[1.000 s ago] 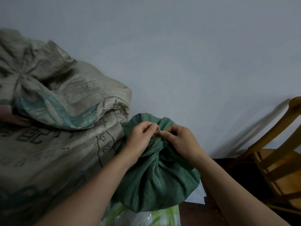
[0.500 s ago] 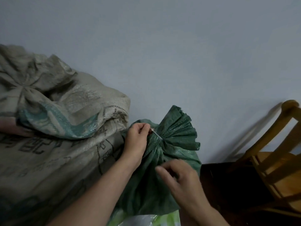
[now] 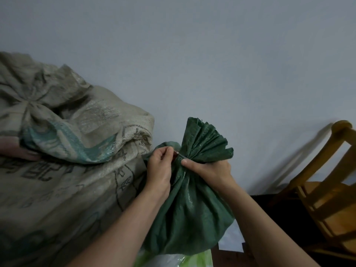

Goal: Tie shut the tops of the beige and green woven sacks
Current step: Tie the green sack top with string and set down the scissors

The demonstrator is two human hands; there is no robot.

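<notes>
head | left hand (image 3: 159,166) pinches string (image 3: 180,154) left of green sack (image 3: 188,209) neck | right hand (image 3: 210,168) clenched around neck just below fan | beige sack (image 3: 67,170) left

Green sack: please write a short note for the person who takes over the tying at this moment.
Left hand: pinches a thin pale string at the neck of the green sack.
Right hand: grips the gathered neck just under the fanned-out top.
Beige sack: beside the green one, on its left, top bunched together; no tie on it can be seen.
Done: green neck gathered, string at the neck.
Left: finish the knot on the green sack, then check the beige one.
</notes>
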